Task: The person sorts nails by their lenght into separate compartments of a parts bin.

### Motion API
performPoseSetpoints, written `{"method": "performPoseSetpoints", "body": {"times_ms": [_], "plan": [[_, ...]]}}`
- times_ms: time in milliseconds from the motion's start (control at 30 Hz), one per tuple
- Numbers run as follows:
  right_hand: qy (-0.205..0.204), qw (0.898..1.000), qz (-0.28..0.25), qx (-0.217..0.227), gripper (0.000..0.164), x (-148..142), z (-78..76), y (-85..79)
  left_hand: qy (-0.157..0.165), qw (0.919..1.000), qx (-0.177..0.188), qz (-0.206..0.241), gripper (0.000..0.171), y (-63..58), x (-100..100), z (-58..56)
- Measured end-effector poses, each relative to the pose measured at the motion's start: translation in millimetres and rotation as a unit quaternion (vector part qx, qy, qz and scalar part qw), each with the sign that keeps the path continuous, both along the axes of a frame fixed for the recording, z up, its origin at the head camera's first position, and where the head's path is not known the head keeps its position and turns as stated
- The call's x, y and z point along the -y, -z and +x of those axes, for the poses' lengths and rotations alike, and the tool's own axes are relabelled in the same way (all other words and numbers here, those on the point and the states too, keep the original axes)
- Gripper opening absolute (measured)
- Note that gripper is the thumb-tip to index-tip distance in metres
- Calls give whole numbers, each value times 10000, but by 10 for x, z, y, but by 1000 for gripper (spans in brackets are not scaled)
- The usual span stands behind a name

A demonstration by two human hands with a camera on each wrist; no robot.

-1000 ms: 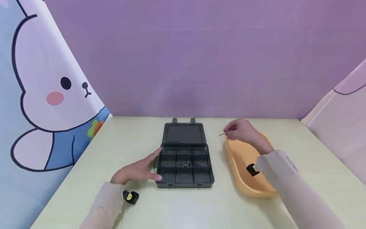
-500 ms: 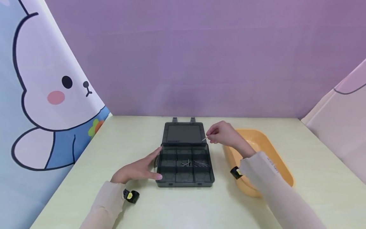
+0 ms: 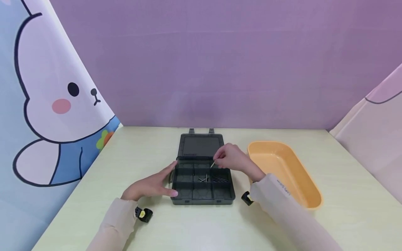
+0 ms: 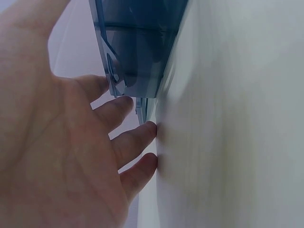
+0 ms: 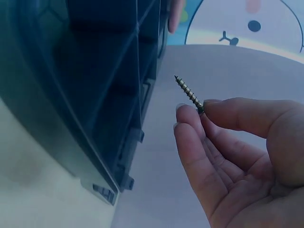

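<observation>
A dark see-through compartment box (image 3: 202,194) stands on the table with its lid (image 3: 202,146) folded back. My right hand (image 3: 233,159) pinches a small threaded screw (image 5: 189,94) by its head, between thumb and fingertips. The screw hangs over the back compartments, its pointed end away from the fingers. On the box's left side rests my left hand (image 3: 153,187), thumb at the near corner and fingers spread along the wall. Short metal pieces (image 3: 204,179) lie crossed in the centre compartment. Thin metal rods (image 3: 220,179) lie side by side in the one to its right.
A yellow-orange tray (image 3: 309,190) with a raised rim sits right of the box, partly behind my right forearm. A purple cloth (image 3: 201,69) hangs behind the table's back edge. At the left is a printed cartoon cloth (image 3: 61,125).
My right hand has moved left with the screw, from above the tray's far edge to above the box's back compartments. My left hand has stayed against the box.
</observation>
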State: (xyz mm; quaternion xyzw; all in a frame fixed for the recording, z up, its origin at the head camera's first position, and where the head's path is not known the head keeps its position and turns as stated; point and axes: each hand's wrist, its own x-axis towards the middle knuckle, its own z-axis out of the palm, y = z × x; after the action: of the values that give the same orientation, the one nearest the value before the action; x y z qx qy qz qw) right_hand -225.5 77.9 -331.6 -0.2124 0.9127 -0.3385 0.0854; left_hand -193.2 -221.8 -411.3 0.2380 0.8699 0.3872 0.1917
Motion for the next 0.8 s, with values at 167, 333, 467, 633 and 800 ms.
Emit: {"method": "performPoseSetpoints", "body": {"times_ms": [167, 333, 467, 633, 800], "plan": [[-132, 9999, 41, -36, 13, 68, 13, 92, -53, 10000, 31, -66, 110, 8, 0, -1], [-226, 9997, 18, -49, 12, 118, 23, 149, -61, 10000, 6, -69, 110, 5, -5, 5], [-236, 9997, 18, -57, 11, 129, 15, 180, -72, 10000, 16, -50, 109, 0, -12, 1], [-228, 9996, 122, -115, 11, 118, -2, 186, -50, 10000, 12, -62, 110, -1, -17, -5], [-183, 9996, 197, -97, 12, 109, -21, 169, -39, 10000, 40, -40, 111, 10, -6, 1]]}}
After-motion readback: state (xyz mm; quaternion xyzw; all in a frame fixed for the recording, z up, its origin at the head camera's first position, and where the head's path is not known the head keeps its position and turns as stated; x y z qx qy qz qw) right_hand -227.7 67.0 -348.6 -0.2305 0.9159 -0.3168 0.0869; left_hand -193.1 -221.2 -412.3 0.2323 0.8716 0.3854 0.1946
